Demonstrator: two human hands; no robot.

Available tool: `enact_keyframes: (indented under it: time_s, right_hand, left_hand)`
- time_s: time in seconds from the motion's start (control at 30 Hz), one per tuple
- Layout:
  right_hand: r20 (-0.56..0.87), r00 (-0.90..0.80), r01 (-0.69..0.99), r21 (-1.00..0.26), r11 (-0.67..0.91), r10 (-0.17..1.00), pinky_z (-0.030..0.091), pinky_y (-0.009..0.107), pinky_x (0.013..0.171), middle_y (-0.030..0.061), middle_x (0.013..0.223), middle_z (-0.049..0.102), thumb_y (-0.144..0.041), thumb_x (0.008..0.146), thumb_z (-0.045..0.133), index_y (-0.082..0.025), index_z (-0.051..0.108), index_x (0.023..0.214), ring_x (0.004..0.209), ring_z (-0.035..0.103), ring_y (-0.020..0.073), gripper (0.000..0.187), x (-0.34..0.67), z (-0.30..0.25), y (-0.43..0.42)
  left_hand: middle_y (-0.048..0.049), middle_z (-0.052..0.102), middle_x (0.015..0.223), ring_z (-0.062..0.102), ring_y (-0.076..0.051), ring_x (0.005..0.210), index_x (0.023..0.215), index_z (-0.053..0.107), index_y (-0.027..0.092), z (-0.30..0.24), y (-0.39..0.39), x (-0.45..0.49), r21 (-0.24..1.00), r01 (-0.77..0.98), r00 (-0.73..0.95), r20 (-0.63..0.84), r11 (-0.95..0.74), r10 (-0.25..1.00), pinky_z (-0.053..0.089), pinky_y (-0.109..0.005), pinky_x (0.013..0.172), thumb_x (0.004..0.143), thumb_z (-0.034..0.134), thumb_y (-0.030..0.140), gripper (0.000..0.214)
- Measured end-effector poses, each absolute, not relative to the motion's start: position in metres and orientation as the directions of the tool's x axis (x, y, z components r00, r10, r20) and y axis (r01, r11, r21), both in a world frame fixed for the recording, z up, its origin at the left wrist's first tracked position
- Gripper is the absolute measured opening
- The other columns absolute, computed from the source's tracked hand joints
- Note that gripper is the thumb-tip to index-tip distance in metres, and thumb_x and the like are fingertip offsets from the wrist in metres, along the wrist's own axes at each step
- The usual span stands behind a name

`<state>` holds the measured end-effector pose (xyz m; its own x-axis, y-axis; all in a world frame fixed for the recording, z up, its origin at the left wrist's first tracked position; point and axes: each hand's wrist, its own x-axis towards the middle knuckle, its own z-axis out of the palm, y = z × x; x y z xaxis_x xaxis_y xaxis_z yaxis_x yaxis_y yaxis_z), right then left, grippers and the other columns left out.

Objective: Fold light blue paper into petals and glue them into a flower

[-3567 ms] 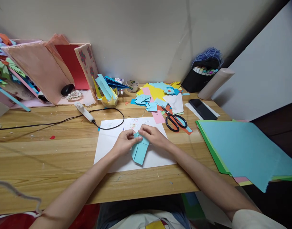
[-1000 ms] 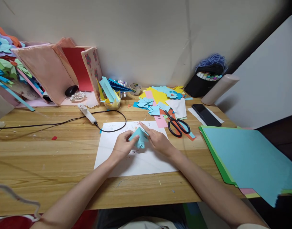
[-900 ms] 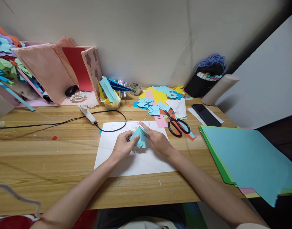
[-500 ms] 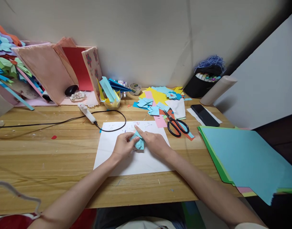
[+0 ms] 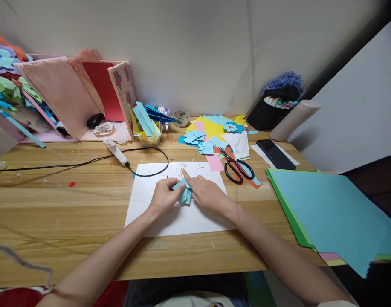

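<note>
Between my hands, over the white sheet (image 5: 144,192) with coloured marks, is a small folded piece of light-blue paper (image 5: 185,197). My left hand (image 5: 166,194) pinches it from the left, thumb on top and fingers bent at its far edge. At its right edge is my right hand (image 5: 206,192), index finger stretched forward past the paper's top and the other fingers curled against its side. My right thumb is hidden.
A white glue gun (image 5: 115,151) with a black cable (image 5: 86,163) lies at the left. Black-handled scissors (image 5: 235,168), paper scraps (image 5: 208,128) and a phone (image 5: 275,154) lie to the right. A stack of coloured sheets (image 5: 329,204) overhangs the right table edge.
The folded paper has turned slightly, its lower end shifting a little toward me. My right fingers have moved slightly along its right side; my left hand keeps its pinch.
</note>
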<state>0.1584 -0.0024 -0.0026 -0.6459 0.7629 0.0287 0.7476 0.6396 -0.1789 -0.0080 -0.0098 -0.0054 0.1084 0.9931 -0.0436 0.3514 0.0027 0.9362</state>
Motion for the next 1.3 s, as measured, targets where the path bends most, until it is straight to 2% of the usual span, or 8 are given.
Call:
enact_keyframes:
  time_s: [0.07,0.13,0.2,0.27,0.53,0.9,1.1,1.3]
  right_hand:
    - [0.056,-0.658,0.681,-0.382,0.625,0.751,0.041,0.037,0.078,0.0137,0.111,0.055,-0.028,0.088,0.035,-0.017,0.008,0.141,0.096,0.049,0.0228,0.061,0.168,0.000,0.002]
    - [0.049,-0.636,0.586,-0.619,0.523,0.770,0.042,0.034,0.078,0.0109,0.111,0.056,-0.035,0.089,0.033,-0.020,0.025,0.137,0.095,0.051,0.0201,0.051,0.176,0.001,0.007]
    - [0.000,-0.609,0.471,-0.805,0.362,0.793,0.043,0.028,0.070,0.0068,0.095,0.060,-0.039,0.089,0.032,-0.019,0.049,0.120,0.080,0.054,0.0161,0.040,0.179,0.001,0.011]
    - [-0.039,-0.583,0.381,-0.895,0.231,0.811,0.041,0.024,0.061,0.0025,0.077,0.058,-0.040,0.087,0.037,-0.016,0.060,0.097,0.066,0.052,0.0125,0.034,0.179,0.000,0.013]
    - [-0.010,-0.490,0.341,-0.923,0.180,0.872,0.030,0.021,0.054,-0.0035,0.057,0.043,-0.030,0.080,0.049,-0.015,0.055,0.063,0.056,0.039,0.0089,0.024,0.171,0.003,0.009]
    - [0.034,-0.516,0.341,-0.909,0.242,0.856,0.029,0.021,0.055,-0.0028,0.060,0.041,-0.038,0.085,0.042,-0.016,0.047,0.060,0.059,0.038,0.0095,0.033,0.171,0.002,0.010]
    - [0.150,-0.502,0.269,-0.909,0.319,0.852,0.026,0.022,0.053,-0.0039,0.055,0.031,-0.040,0.084,0.043,-0.017,0.034,0.053,0.055,0.031,0.0091,0.039,0.169,-0.005,0.011]
    - [0.073,-0.520,0.175,-0.966,0.189,0.851,0.025,0.022,0.050,-0.0047,0.059,0.028,-0.043,0.085,0.042,-0.018,0.031,0.059,0.054,0.028,0.0083,0.037,0.161,-0.012,0.011]
  left_hand:
    - [-0.0019,0.056,0.056,0.047,-0.012,0.054,0.063,0.062,0.012,-0.005,-0.008,-0.010,0.946,0.324,0.114,-0.052,0.012,0.992,0.036,-0.021,0.049,0.071,0.057,0.039,0.029]
    - [-0.0040,0.060,0.061,0.051,-0.014,0.057,0.069,0.065,0.011,-0.005,-0.007,-0.011,0.960,0.277,0.129,-0.062,0.024,0.990,0.039,-0.022,0.051,0.071,0.057,0.040,0.030]
    - [-0.0056,0.062,0.065,0.053,-0.015,0.059,0.073,0.066,0.011,-0.004,-0.007,-0.011,0.968,0.248,0.145,-0.068,0.030,0.987,0.040,-0.023,0.053,0.071,0.058,0.041,0.031]
    - [-0.0060,0.063,0.066,0.054,-0.015,0.059,0.074,0.066,0.011,-0.003,-0.007,-0.011,0.971,0.235,0.155,-0.076,0.038,0.985,0.041,-0.023,0.053,0.071,0.058,0.042,0.032]
    - [-0.0007,0.056,0.054,0.046,-0.011,0.052,0.057,0.064,0.012,0.005,-0.007,-0.009,0.962,0.272,0.159,-0.050,0.005,0.986,0.034,-0.020,0.049,0.068,0.060,0.041,0.031]
    - [0.0006,0.053,0.053,0.041,-0.008,0.048,0.060,0.062,0.011,0.010,-0.010,-0.010,0.944,0.329,0.183,-0.039,-0.024,0.982,0.029,-0.018,0.043,0.069,0.057,0.040,0.031]
    - [0.0017,0.051,0.052,0.042,-0.008,0.048,0.060,0.060,0.011,0.012,-0.010,-0.010,0.972,0.227,0.271,-0.126,0.064,0.954,0.031,-0.018,0.044,0.067,0.059,0.040,0.030]
    - [0.0009,0.054,0.054,0.046,-0.009,0.050,0.062,0.061,0.010,0.008,-0.008,-0.012,0.984,0.107,0.333,-0.167,0.139,0.928,0.035,-0.020,0.048,0.066,0.061,0.038,0.028]
